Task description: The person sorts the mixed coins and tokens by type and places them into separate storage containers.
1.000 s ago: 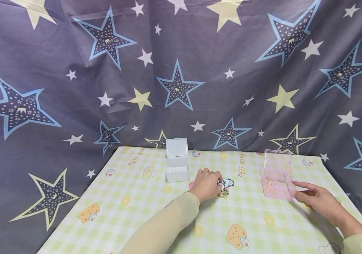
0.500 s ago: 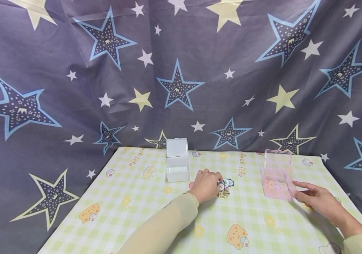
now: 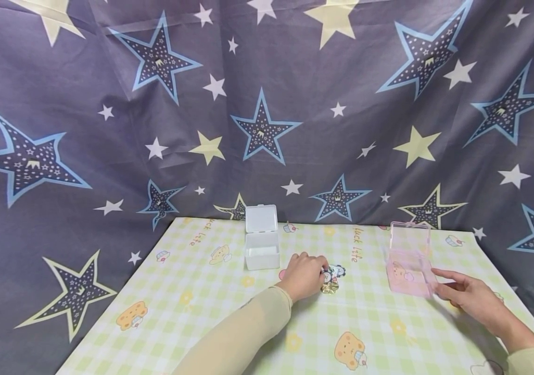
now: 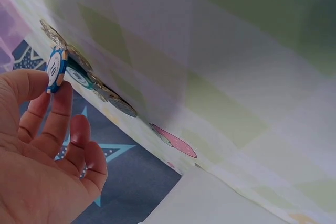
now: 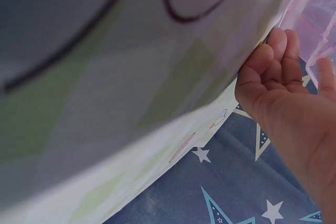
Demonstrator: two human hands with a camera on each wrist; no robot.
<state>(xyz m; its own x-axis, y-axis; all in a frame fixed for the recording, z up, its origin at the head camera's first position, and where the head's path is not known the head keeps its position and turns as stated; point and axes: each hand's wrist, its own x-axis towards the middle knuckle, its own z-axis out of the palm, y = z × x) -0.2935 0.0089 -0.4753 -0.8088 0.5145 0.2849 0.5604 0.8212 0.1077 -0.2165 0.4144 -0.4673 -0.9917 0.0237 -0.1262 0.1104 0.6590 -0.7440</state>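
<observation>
My left hand [image 3: 302, 275] pinches a blue-and-white poker chip [image 4: 56, 70] between thumb and fingers. In the left wrist view the chip stands on edge, with a 10 visible on its face. Right beside it lie a teal chip [image 4: 79, 77] and several gold coins [image 4: 122, 105], which appear in the head view as a small pile [image 3: 337, 272] partly hidden by the hand. At the right, the fingers of my right hand [image 3: 475, 302] touch the right side of a clear pink box [image 3: 409, 284] with its lid raised. Their exact contact is hard to tell.
A small white box [image 3: 262, 260], lid up, stands to the left of the pile. A green checked cloth with printed cartoons [image 3: 229, 302] covers the table. Behind the table's back edge hangs a dark star-patterned curtain [image 3: 295, 172].
</observation>
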